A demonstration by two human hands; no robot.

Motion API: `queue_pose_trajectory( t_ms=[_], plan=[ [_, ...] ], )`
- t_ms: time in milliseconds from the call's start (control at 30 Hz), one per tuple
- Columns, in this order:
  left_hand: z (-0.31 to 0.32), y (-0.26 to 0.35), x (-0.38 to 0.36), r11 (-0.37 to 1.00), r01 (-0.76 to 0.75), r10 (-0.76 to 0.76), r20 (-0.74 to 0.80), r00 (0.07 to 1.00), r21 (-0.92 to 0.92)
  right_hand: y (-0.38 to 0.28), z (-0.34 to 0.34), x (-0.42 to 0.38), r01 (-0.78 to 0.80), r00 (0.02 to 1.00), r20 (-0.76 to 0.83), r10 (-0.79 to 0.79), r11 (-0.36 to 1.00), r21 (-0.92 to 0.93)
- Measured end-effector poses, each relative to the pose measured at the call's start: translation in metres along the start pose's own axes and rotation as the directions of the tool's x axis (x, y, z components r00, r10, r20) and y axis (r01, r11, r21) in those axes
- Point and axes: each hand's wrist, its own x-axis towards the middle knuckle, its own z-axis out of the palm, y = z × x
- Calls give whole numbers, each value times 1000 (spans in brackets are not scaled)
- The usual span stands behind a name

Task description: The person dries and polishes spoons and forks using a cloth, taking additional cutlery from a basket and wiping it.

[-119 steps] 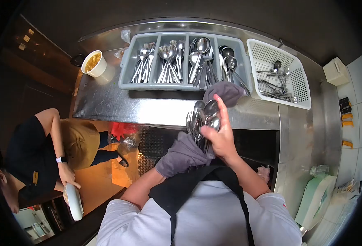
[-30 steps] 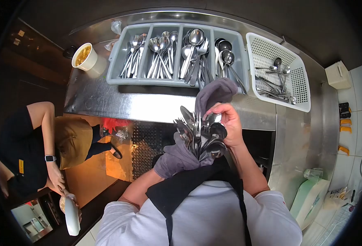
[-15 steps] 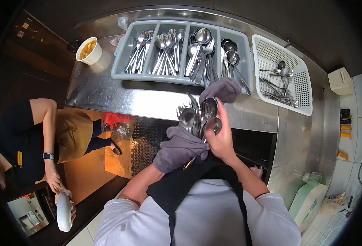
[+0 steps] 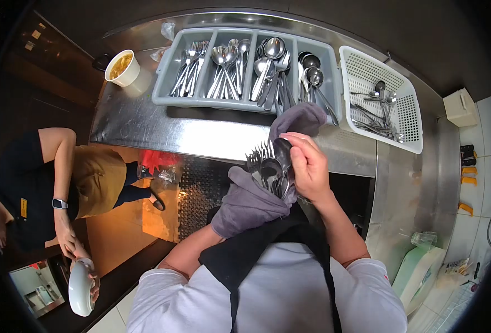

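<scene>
A purple-grey cloth [image 4: 245,205] covers my left hand [image 4: 231,213], which is closed around a bundle of forks and spoons [image 4: 269,169] with their heads up. One end of the cloth [image 4: 304,117] rises behind the cutlery to the counter's edge. My right hand [image 4: 310,169] is closed at the right side of the bundle, its fingertips on the cloth and on a dark spoon head. Beyond the hands, a grey tray [image 4: 212,104] with compartments holds forks, spoons and knives. To its right, a white perforated basket [image 4: 409,100] holds several utensils.
A white cup [image 4: 124,71] with yellowish contents stands on the steel counter [image 4: 140,122] at the left. Another person [image 4: 51,183] at the far left holds a white oval object [image 4: 81,288]. A green and white container [image 4: 420,272] is at the lower right.
My right hand has moved up and turned, its fingers now at the top right of the bundle. The cutlery has shifted slightly right and down. The other person's white object has tilted.
</scene>
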Motion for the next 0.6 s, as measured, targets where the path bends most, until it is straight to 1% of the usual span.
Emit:
queue_pose_trajectory(
  t_ms=[33, 100, 167, 200, 233, 267, 300, 367, 400, 467, 500, 533, 567, 600],
  plan=[
    [1, -1, -4, 999, 39, -38, 44, 998, -23, -1, 0, -3, 17, 1000, 14, -16, 1000, -16],
    [9, -7, -10, 999, 49, -50, 51, 997, 21, -3, 0, -7, 57, 998, 39, -55, 997, -45],
    [18, -7, -7, 988, -10, 13, -17, 1000, 151, -3, 5, -16, -45, 998, -24, 53, 966, 256],
    [16, -8, -10, 998, -16, 15, 12, 1000, 68, 0, 8, -22, -86, 993, -40, 111, 913, 400],
    [-3, 15, -9, 1000, -18, 19, 39, 999, -16, 3, 10, -25, -122, 984, -44, 172, 836, 535],
    [-6, 20, -6, 999, -29, 29, 12, 1000, -26, 9, 6, -25, -186, 982, 66, 175, 874, 449],
    [-10, 26, -2, 999, -40, 40, -15, 999, -34, 8, 8, -26, -202, 978, 33, 204, 907, 369],
    [5, 14, 12, 991, -73, 91, -169, 981, 108, -2, 16, -22, -234, 968, -45, 248, 951, 203],
    [16, -1, 6, 982, -112, 141, -199, 970, 150, -16, 14, -19, -254, 963, -33, 267, 944, 211],
    [-10, 43, -3, 993, 107, -99, -142, 985, 46, -4, 15, -30, -327, 941, 40, 335, 873, 361],
    [-11, 44, -8, 992, 118, -111, -139, 984, 47, 1, 16, -37, -370, 924, 81, 373, 824, 430],
    [-12, 46, -12, 990, 130, -123, -137, 983, 48, 1, 17, -42, -377, 922, 133, 363, 765, 522],
    [0, 25, -14, 994, 39, -22, -169, 985, 101, 8, 17, -45, -351, 936, 137, 326, 814, 463],
    [9, 9, -17, 990, -38, 60, -166, 984, 133, 19, 17, -47, -322, 947, 143, 288, 858, 402]
  ],
)
